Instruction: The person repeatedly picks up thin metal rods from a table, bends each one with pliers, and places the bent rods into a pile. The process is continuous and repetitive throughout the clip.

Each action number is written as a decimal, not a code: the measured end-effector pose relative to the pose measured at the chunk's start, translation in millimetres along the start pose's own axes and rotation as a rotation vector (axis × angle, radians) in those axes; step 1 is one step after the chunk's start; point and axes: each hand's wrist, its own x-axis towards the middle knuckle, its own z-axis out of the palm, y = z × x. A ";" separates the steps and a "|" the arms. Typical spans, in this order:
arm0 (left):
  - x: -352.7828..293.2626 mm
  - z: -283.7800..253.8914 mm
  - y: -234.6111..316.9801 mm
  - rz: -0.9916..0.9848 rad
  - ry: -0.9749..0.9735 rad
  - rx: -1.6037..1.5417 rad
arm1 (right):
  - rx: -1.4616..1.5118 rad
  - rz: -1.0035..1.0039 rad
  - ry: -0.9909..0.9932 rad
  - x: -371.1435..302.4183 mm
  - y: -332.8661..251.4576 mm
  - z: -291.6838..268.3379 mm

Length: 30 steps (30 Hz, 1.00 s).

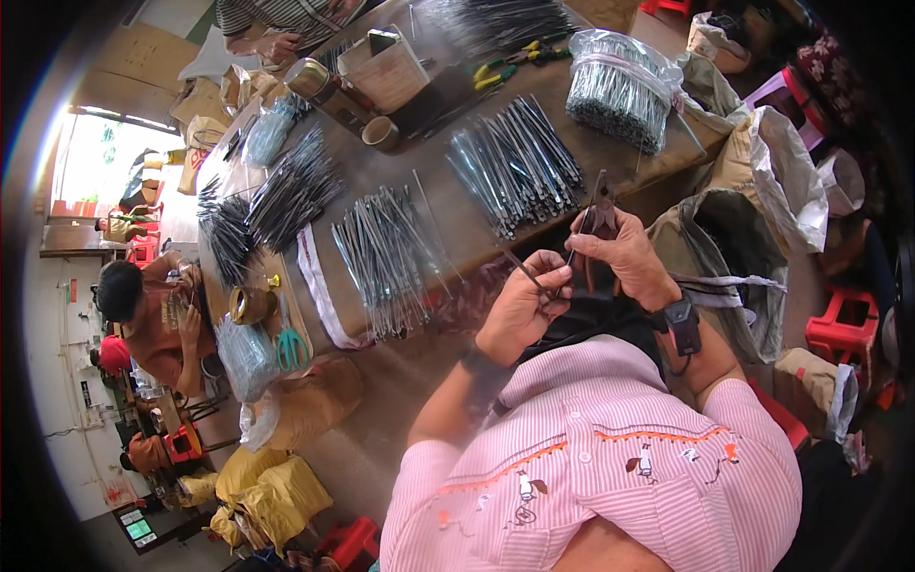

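Note:
My left hand (534, 297) pinches a thin dark metal rod (521, 270) between thumb and fingers. Close beside it, my right hand (624, 255) is closed round a pair of pliers (601, 195), the jaws pointing up and away from me. The hands almost meet above my lap, at the table's near edge. Just beyond them lies a pile of shiny thin metal rods (515, 167). A second rod pile (386, 257) is spread further left, with a few loose rods at its side. My fingers hide the rod's end near the pliers.
A plastic-wrapped rod bundle (621, 91) stands at the table's right end. Further back are a box (386, 71), a cup (380, 133) and yellow-handled pliers (496, 76). Dark rods (295, 186), scissors (292, 348) and a co-worker (162, 319) are left. Open sacks (729, 257) stand right.

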 end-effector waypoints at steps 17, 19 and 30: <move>-6.3 7.4 -0.1 -0.056 0.004 -0.072 | 0.337 0.004 0.107 19.0 13.3 -18.2; -6.2 6.0 -0.2 -0.074 -0.010 -0.091 | 0.345 0.017 0.100 17.6 17.9 -17.5; -4.0 0.9 -3.0 -0.124 0.040 -0.174 | 0.366 0.101 0.111 12.7 33.8 -13.3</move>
